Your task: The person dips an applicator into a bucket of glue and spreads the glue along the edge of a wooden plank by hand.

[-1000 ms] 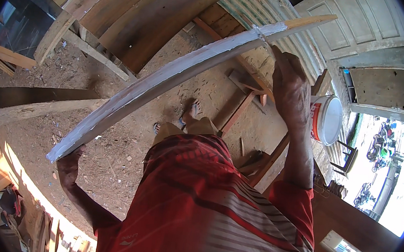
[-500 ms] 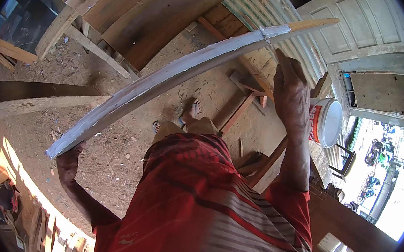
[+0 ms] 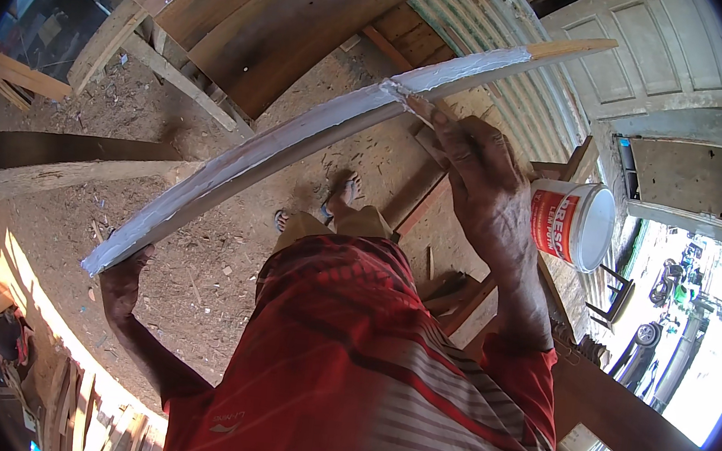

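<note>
A long wooden plank (image 3: pixel 300 133) crosses in front of me, its narrow edge coated in wet white paste. Bare wood shows at its far right tip. At the near left end my left hand (image 3: pixel 124 279) is closed around the plank's underside, fingers partly hidden. My right hand (image 3: pixel 491 181) pinches a thin flat spreader (image 3: pixel 418 107), whose paste-covered tip touches the coated edge right of the middle. Close beyond my right wrist is a white plastic bucket (image 3: pixel 594 229) with a red label; what supports it is hidden.
Wide boards (image 3: pixel 250 23) lean at the upper left, beside a wooden beam (image 3: pixel 70 180). Corrugated metal sheeting (image 3: pixel 516 58) and a panelled door (image 3: pixel 656 45) stand at the upper right. Wood scraps (image 3: pixel 99 418) are stacked lower left. Shavings litter the dirt floor (image 3: pixel 198 288).
My right hand has drawn the spreader left and nearer along the plank's edge, leaving white paste on the stretch behind it. My left hand keeps its hold at the near end.
</note>
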`<state>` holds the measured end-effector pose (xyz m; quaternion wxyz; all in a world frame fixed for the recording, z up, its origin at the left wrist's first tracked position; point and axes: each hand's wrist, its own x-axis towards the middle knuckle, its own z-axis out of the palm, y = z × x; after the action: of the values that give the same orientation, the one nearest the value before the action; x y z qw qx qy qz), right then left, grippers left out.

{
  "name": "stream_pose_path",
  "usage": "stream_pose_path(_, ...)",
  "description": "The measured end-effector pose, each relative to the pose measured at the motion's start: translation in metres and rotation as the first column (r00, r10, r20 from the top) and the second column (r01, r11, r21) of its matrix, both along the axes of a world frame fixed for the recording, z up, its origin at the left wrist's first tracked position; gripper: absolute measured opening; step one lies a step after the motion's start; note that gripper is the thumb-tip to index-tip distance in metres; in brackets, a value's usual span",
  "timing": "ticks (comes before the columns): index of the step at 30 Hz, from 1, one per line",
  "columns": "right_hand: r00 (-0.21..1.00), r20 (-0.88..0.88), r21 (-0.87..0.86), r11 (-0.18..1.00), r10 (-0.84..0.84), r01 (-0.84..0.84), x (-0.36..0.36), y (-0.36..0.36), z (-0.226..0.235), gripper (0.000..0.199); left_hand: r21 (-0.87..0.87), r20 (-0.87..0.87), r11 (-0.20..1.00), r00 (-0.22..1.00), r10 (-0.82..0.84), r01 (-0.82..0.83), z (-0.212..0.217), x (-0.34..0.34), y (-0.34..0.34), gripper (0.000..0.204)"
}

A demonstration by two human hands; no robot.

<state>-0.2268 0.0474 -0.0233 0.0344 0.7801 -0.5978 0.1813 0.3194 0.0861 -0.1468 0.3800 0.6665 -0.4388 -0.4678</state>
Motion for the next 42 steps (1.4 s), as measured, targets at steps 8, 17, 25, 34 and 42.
stream_pose_path(8,0.981,-0.063,-0.020,0.983,-0.181,0.180,-0.038,-0.009,-0.004,0.063,-0.015,0.145,0.998,0.988,-0.056,0.059,0.003,-0.002,0.002,0.051)
stream_pose_path(17,0.948,-0.101,-0.048,0.953,-0.303,0.300,-0.079,-0.030,-0.005,0.059,0.019,0.128,0.999,0.991,-0.044,0.042,0.005,-0.001,0.002,0.049)
stream_pose_path(25,0.935,0.017,-0.068,0.933,-0.354,0.354,-0.093,-0.032,-0.005,0.040,-0.009,0.157,0.998,0.986,-0.056,0.058,0.005,-0.002,0.002,0.048)
stream_pose_path(34,0.953,0.058,0.027,0.955,-0.298,0.297,-0.013,-0.011,-0.002,0.040,0.001,0.123,0.999,0.991,-0.043,0.043,0.003,-0.002,-0.002,0.054)
stream_pose_path(42,0.965,0.039,0.070,0.964,-0.260,0.257,0.033,0.002,-0.003,0.048,-0.106,-0.135,0.987,0.982,-0.133,0.120,0.001,0.002,-0.002,0.053)
